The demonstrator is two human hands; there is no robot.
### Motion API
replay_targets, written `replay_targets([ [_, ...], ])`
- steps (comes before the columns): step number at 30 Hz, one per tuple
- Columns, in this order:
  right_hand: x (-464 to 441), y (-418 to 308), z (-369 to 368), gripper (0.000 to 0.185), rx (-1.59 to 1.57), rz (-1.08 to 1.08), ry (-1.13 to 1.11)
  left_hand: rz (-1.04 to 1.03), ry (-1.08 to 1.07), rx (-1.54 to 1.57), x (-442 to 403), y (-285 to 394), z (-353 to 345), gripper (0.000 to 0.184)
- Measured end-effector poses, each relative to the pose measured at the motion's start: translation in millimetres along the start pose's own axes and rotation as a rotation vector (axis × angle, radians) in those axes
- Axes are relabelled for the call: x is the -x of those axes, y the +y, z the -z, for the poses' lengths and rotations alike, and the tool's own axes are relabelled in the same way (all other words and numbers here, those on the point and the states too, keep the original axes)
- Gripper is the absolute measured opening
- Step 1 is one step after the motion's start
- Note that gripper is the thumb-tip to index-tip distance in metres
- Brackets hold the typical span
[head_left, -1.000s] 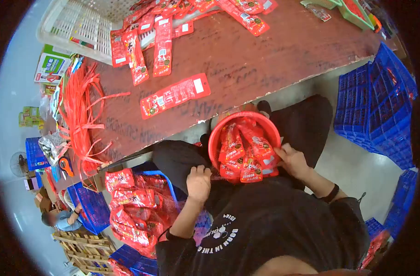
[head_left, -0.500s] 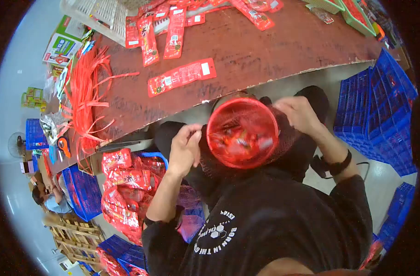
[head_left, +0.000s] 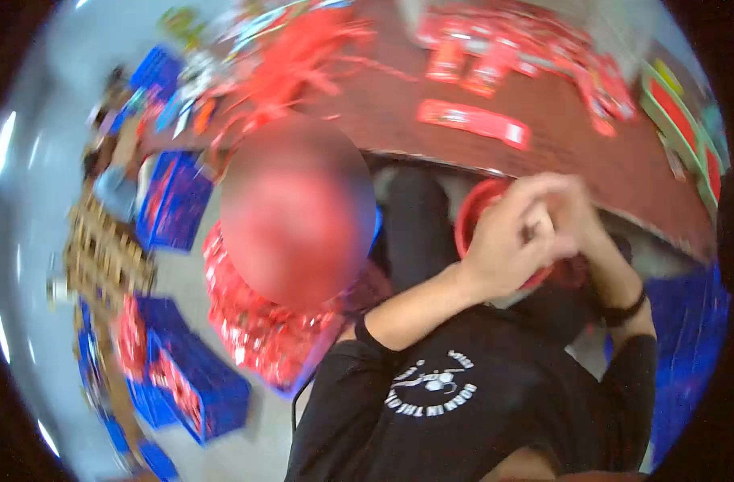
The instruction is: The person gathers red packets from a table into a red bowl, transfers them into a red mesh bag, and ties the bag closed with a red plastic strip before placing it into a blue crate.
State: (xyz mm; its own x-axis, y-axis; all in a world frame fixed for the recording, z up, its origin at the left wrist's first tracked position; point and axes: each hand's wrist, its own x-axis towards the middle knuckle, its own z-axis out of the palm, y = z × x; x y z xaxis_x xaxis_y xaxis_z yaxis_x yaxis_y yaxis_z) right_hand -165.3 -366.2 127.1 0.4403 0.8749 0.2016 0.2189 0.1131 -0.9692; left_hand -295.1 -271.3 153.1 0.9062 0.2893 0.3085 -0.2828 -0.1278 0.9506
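Over a red bucket (head_left: 468,215) set between my knees, my two hands come together and overlap, smeared by motion. My left hand (head_left: 507,241) has bent fingers pressed toward the right one. My right hand (head_left: 574,215) is closed against it from the far side. Whatever lies between the fingers is hidden. Dark red netting (head_left: 572,273) shows beside the bucket, below my right hand. The hands cover most of the bucket's mouth, so its contents are not visible.
A brown table (head_left: 560,157) carries red packets (head_left: 473,120) and red strips (head_left: 299,68). Left of my legs lies a heap of red packets (head_left: 263,337), partly behind a round blurred patch. Blue crates (head_left: 174,201) stand further left, near a wooden pallet (head_left: 106,249). Another person (head_left: 114,189) is beyond.
My hands were apart at either side of the bucket; now they meet above it. The camera has turned left, so the table and bucket sit further right in view.
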Motion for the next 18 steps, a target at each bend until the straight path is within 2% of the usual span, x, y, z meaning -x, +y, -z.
replay_targets([
  [1, -18.0, -21.9, 4.4, 0.013, 0.314, -0.135, 0.095, -0.106, 0.081, 0.005, 12.4, 2.3, 13.8, 0.087],
  [2, -32.3, -34.9, 3.3, 0.015, 0.142, -0.196, 0.105, -0.511, 0.168, -0.327, 24.2, -13.6, 30.2, 0.107],
  [3, -49.1, -59.7, -10.1, 0.015, 0.25, -0.033, 0.045, -0.257, 0.249, -0.712, 35.7, -19.6, 29.1, 0.132],
  [4, -58.9, -81.0, -37.4, 0.016, 0.358, 0.122, -0.016, -0.001, 0.291, -0.752, 42.8, -34.2, 21.2, 0.139],
  [6, -71.3, -98.0, -101.1, 0.017, 0.19, 0.372, -0.229, -0.093, 0.359, -0.47, 29.7, -25.0, 33.2, 0.126],
  [8, -80.7, -140.5, -144.1, 0.011, 0.323, 0.767, -0.488, -0.166, 0.404, -0.251, 29.9, -5.1, 53.6, 0.113],
  [9, -90.4, -162.9, -159.5, 0.01, 0.3, 0.971, -0.476, -0.191, 0.441, -0.208, 33.8, 8.2, 69.1, 0.107],
  [10, -90.1, -178.4, -178.6, 0.009, 0.192, 1.064, -0.489, -0.212, 0.488, -0.195, 41.7, 22.0, 88.1, 0.1],
  [11, -89.7, -193.9, -197.6, 0.009, 0.088, 1.158, -0.507, -0.24, 0.544, -0.202, 52.6, 36.0, 109.0, 0.094],
  [13, -83.5, -214.0, -232.2, 0.01, -0.101, 1.164, -0.57, -0.265, 0.673, -0.274, 82.4, 65.2, 154.1, 0.081],
  [14, -83.5, -218.3, -245.9, 0.012, 0.025, 1.346, -0.56, -0.262, 0.75, -0.335, 100.2, 74.9, 176.5, 0.075],
  [16, -82.5, -214.0, -273.8, 0.014, 0.149, 1.503, -0.513, -0.227, 0.918, -0.442, 144.2, 99.0, 209.8, 0.063],
  [17, -82.7, -201.7, -292.5, 0.015, 0.148, 1.486, -0.484, -0.181, 0.986, -0.522, 168.6, 105.1, 224.7, 0.057],
  [18, -88.9, -181.7, -319.9, 0.006, 0.06, 1.547, -0.398, -0.128, 1.019, -0.647, 194.2, 108.5, 237.9, 0.051],
])
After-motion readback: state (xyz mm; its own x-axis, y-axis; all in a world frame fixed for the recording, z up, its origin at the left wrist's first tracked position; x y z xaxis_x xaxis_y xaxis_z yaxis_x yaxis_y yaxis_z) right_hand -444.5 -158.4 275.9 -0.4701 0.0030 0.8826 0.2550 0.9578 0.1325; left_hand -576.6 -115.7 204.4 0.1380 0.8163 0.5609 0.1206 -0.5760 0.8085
